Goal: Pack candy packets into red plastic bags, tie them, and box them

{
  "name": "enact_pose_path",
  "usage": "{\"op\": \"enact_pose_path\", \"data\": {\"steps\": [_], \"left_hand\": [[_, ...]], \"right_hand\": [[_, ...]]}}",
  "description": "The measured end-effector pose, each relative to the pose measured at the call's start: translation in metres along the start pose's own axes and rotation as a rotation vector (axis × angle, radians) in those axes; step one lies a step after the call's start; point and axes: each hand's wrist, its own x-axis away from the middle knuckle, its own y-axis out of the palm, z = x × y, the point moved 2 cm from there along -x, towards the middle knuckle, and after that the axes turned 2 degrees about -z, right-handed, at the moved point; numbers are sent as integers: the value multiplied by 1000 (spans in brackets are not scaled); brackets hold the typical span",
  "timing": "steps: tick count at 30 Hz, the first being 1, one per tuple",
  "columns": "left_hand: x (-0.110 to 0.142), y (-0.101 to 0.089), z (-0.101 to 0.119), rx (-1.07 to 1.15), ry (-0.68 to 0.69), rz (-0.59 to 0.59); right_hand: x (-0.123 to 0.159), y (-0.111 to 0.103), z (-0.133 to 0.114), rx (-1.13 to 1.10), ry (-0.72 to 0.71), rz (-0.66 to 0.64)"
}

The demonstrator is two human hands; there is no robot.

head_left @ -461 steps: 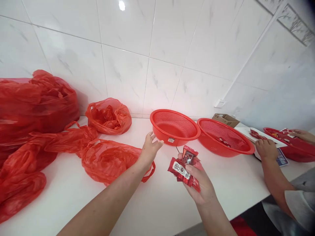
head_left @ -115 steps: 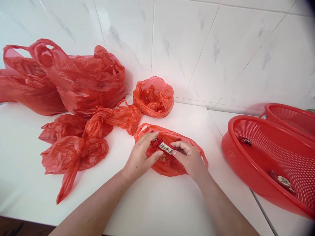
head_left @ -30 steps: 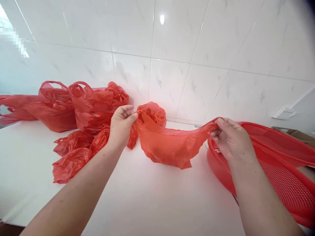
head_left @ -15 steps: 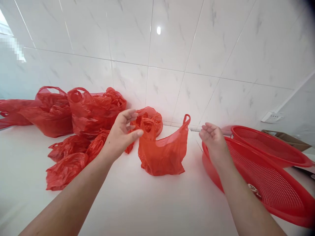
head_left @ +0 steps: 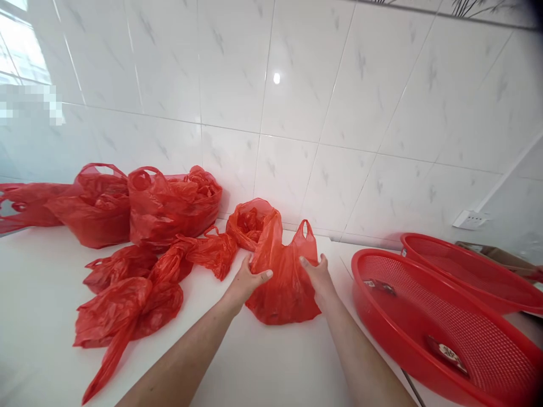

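A red plastic carrier bag (head_left: 284, 294) stands on the white table in front of me, its handles pointing up. My left hand (head_left: 242, 287) grips its left side, thumb across the front and fingers partly hidden behind the film. On the opposite side my right hand (head_left: 319, 280) has hold of the bag the same way, thumb in front. Whatever lies inside the bag cannot be made out. Just behind it, against the wall, sits another red bag (head_left: 242, 226) with an open mouth and crumpled film within.
Knotted red bags (head_left: 112, 311) lie on the white table (head_left: 220, 362) to the left. Fuller red bags (head_left: 169, 209) line the wall behind them. At right stand two red perforated baskets (head_left: 407, 316), the nearer holding small packets (head_left: 447, 353). A socket (head_left: 470, 219) is on the tiled wall (head_left: 288, 164).
Both hands have come inward from either side of the carrier bag and taken hold of it. The bag now stands taller and narrower. My view has shifted slightly.
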Motion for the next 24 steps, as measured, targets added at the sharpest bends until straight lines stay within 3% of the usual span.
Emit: {"op": "enact_pose_path", "data": {"steps": [3, 6, 8, 11, 17, 21, 24], "left_hand": [[-10, 15, -7, 95, -44, -102], [-16, 17, -12, 246, -53, -45], [-18, 13, -11, 392, 2, 33], [-18, 6, -9, 563, 41, 125], [-13, -2, -24, 680, -84, 163], [-12, -6, -35, 716, -171, 201], [-12, -7, -36, 751, -200, 221]], "right_hand": [[1, 19, 4, -123, 15, -256], [6, 25, -1, -418, 16, -505], [6, 20, -7, -605, -13, -490], [1, 10, -13, -713, -38, -447], [18, 18, -9, -725, 165, -523], [36, 27, -9, -718, 93, -692], [36, 29, -2, -618, 109, -635]]}}
